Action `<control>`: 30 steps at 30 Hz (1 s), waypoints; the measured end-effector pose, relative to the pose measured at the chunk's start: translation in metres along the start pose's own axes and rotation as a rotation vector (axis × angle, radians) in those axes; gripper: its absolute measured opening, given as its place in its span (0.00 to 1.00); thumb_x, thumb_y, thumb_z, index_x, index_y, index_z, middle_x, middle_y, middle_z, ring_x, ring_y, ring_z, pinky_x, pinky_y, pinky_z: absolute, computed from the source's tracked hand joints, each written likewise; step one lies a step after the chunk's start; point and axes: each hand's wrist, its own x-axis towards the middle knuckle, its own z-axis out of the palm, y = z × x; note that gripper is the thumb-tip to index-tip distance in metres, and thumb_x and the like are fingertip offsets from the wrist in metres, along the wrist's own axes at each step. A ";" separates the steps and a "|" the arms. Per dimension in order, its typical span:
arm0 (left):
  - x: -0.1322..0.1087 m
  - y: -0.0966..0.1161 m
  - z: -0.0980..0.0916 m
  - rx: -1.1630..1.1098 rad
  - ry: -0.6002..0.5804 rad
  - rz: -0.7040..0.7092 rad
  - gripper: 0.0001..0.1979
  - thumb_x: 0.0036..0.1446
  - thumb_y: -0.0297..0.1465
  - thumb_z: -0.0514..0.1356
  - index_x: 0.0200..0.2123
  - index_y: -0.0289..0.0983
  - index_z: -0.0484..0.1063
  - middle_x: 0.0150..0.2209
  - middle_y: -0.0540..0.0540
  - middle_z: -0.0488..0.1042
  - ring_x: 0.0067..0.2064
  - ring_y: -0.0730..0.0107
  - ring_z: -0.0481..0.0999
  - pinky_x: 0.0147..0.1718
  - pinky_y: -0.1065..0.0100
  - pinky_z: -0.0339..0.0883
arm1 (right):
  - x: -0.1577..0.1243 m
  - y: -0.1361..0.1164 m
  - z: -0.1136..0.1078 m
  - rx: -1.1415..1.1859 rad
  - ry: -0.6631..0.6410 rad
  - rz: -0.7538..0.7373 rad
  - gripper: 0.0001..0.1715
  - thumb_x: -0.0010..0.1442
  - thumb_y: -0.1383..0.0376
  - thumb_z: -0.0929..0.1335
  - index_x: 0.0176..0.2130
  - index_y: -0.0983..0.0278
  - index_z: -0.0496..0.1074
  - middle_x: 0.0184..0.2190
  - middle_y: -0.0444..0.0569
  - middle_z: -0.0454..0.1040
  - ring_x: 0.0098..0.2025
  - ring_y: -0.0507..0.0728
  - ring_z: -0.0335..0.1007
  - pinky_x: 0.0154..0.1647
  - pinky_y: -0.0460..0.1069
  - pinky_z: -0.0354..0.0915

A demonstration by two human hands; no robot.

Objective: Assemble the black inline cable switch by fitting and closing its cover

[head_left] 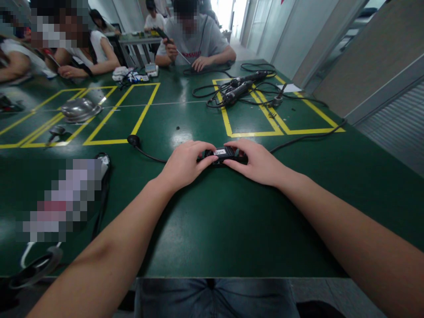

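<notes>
A small black power adapter (225, 153) with a white printed label lies on the green table, between my hands. My left hand (188, 162) grips its left end, thumb on the near side and fingers on the far side. Around the right end curls my right hand (256, 161) in the same way. Reddish and dark bits show under both palms, too covered to make out. A black cord (150, 155) runs left from my left hand to a round black plug (133, 140). Another black cable (298, 137) leads off to the right past my right hand.
Black electric screwdrivers (237, 92) with coiled cables lie at the back right, inside yellow tape lines. A shiny metal bowl-like part (80, 109) and a small metal piece (57, 130) sit left. A blurred-out object (71, 190) lies front left. Several people work across the table.
</notes>
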 end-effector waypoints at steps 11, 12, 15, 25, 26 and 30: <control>-0.002 0.000 0.006 -0.044 -0.066 0.031 0.16 0.72 0.36 0.70 0.60 0.41 0.83 0.54 0.42 0.86 0.52 0.54 0.84 0.59 0.53 0.76 | 0.000 0.000 -0.007 0.023 -0.038 -0.020 0.18 0.68 0.51 0.77 0.50 0.59 0.84 0.47 0.55 0.84 0.44 0.66 0.79 0.50 0.60 0.74; -0.002 -0.001 0.006 -0.054 -0.063 0.017 0.16 0.72 0.36 0.70 0.60 0.41 0.83 0.53 0.42 0.86 0.51 0.55 0.84 0.59 0.53 0.76 | 0.001 0.001 -0.007 0.026 -0.041 -0.014 0.18 0.68 0.50 0.77 0.50 0.59 0.84 0.47 0.55 0.84 0.44 0.66 0.79 0.50 0.60 0.74; 0.000 -0.002 0.007 -0.069 -0.052 0.001 0.17 0.71 0.36 0.71 0.60 0.42 0.84 0.52 0.43 0.86 0.50 0.56 0.84 0.57 0.54 0.77 | 0.002 0.003 -0.007 0.037 -0.049 0.003 0.18 0.68 0.50 0.78 0.50 0.59 0.85 0.47 0.55 0.84 0.44 0.65 0.79 0.50 0.59 0.74; 0.004 -0.005 0.010 -0.191 -0.044 -0.073 0.18 0.66 0.32 0.75 0.58 0.41 0.86 0.51 0.44 0.88 0.48 0.59 0.84 0.55 0.56 0.79 | 0.005 0.008 -0.006 0.075 -0.038 0.055 0.20 0.63 0.50 0.81 0.48 0.58 0.86 0.44 0.52 0.86 0.42 0.65 0.79 0.46 0.58 0.73; 0.004 -0.005 0.010 -0.202 -0.046 -0.081 0.18 0.65 0.32 0.75 0.58 0.41 0.86 0.51 0.45 0.88 0.48 0.59 0.84 0.55 0.57 0.79 | 0.005 0.008 -0.006 0.077 -0.039 0.057 0.20 0.62 0.49 0.81 0.48 0.58 0.86 0.43 0.52 0.86 0.42 0.65 0.79 0.46 0.58 0.73; 0.004 -0.004 0.010 -0.192 -0.049 -0.074 0.18 0.65 0.31 0.75 0.58 0.41 0.86 0.51 0.45 0.88 0.48 0.59 0.84 0.54 0.57 0.78 | 0.004 0.006 -0.006 0.079 -0.048 0.062 0.20 0.62 0.50 0.81 0.47 0.59 0.86 0.43 0.52 0.85 0.41 0.64 0.78 0.45 0.57 0.72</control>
